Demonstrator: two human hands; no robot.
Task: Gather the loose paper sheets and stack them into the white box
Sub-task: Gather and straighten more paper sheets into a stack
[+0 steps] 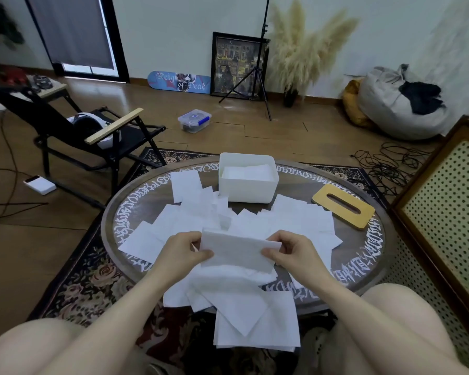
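Note:
Both hands hold a thin stack of white sheets (237, 250) above the near half of the round table (363, 255). My left hand (183, 250) pinches its left edge and my right hand (293, 251) pinches its right edge. Several loose white paper sheets (190, 215) lie scattered over the tabletop, and some (257, 318) hang over the near edge toward my knees. The white box (248, 189) stands at the far middle of the table, with sheets lying flat inside it.
A yellow wooden lid with a slot (343, 205) lies on the table right of the box. A black folding chair (92, 136) stands to the left, a perforated cabinet (444, 207) to the right, and cables (390, 163) lie on the floor.

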